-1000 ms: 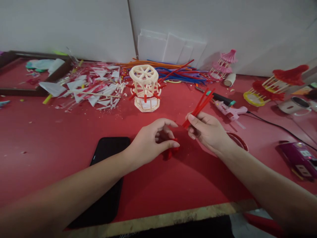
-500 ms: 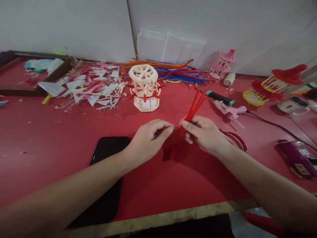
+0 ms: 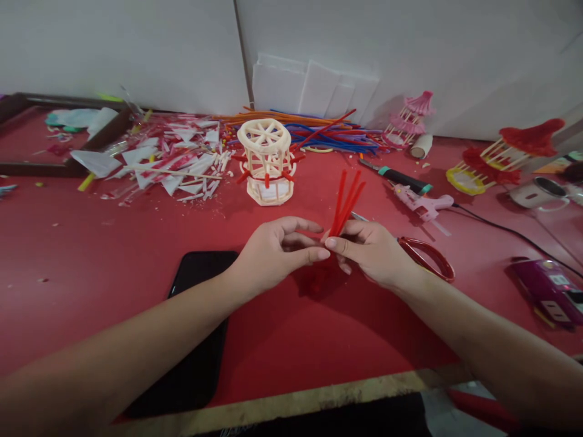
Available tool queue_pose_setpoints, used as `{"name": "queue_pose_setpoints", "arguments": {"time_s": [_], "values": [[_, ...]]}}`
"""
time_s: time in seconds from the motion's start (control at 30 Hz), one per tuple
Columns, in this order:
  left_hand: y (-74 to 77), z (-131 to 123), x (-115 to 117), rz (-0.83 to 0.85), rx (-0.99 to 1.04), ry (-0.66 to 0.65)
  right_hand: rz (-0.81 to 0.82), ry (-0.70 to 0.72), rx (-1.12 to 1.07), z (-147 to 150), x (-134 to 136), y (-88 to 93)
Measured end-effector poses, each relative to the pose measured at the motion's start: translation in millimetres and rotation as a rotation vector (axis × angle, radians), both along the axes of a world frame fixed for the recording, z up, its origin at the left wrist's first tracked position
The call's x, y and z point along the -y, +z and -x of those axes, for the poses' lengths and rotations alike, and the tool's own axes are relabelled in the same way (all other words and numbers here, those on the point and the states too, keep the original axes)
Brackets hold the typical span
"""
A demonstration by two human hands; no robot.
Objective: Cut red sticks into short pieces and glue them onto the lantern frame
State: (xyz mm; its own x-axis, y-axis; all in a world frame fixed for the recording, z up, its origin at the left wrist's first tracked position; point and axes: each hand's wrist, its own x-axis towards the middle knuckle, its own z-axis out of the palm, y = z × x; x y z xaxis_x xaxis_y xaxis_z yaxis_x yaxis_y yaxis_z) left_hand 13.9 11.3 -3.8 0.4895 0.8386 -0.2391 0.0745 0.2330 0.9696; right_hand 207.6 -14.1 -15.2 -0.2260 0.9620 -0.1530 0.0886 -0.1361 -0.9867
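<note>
My right hand (image 3: 376, 252) pinches several red pipe cleaners (image 3: 348, 203) between thumb and fingers; their upper ends fan out above the hand. My left hand (image 3: 276, 252) is close against the lower part of this bundle, its fingers apart and its thumb tip by the right thumb. Behind both hands stands a cream lantern-like frame (image 3: 264, 133) with red pieces around its middle. A red-handled tool (image 3: 430, 258) lies partly hidden under my right hand. A black phone (image 3: 195, 364) lies under my left forearm.
Scraps of paper and plastic (image 3: 182, 164) are heaped at the back left, beside coloured pipe cleaners (image 3: 337, 142). At right are a pink glue gun (image 3: 423, 203) with its cord, a black-and-green tool (image 3: 405, 180), a metal mug (image 3: 537, 194) and a purple box (image 3: 549, 291).
My right hand has tilted the red pipe cleaners more upright and moved slightly left and down. My left hand has opened its fingers and come up to the bundle.
</note>
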Motion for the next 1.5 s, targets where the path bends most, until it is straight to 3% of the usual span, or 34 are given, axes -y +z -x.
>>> {"name": "queue_pose_setpoints", "arguments": {"time_s": [0.2, 0.3, 0.47, 0.57, 0.67, 0.77, 0.87, 1.1, 1.3, 1.5], "values": [[2.6, -1.5, 14.0, -0.282, -0.143, 0.076, 0.032, -0.082, -0.085, 8.4, 7.2, -0.4], [6.3, -2.6, 18.9, -0.336, -0.157, 0.113, 0.045, -0.1, -0.111, 12.3, 9.5, -0.9], [8.3, -4.0, 11.8, -0.153, -0.07, 0.102, -0.115, -0.113, -0.043, 11.8, 10.5, 2.0], [2.9, -3.7, 4.2, 0.028, 0.181, 0.12, -0.311, -0.199, 0.089, 11.2, 14.7, 5.0], [-0.6, -3.1, 0.2, 0.165, 0.376, 0.141, -0.545, -0.173, 0.219, 12.2, 19.8, 7.3], [0.7, -3.1, 0.7, 0.226, 0.393, 0.139, -0.757, -0.118, 0.346, 14.0, 22.1, 9.9], [2.5, -3.6, 2.7, 0.228, 0.388, 0.102, -0.87, -0.135, 0.427, 15.6, 22.8, 12.6], [-0.1, -3.5, 3.4, 0.144, 0.423, 0.098, -0.854, -0.232, 0.421, 20.1, 29.0, 13.8], [2.8, -2.5, 4.0, 0.15, 0.463, 0.088, -0.881, -0.228, 0.386, 23.2, 33.2, 16.6], [2.7, -1.3, 2.5, 0.097, 0.427, 0.045, -0.584, -0.314, 0.225, 27.3, 33.3, 12.3]]}}
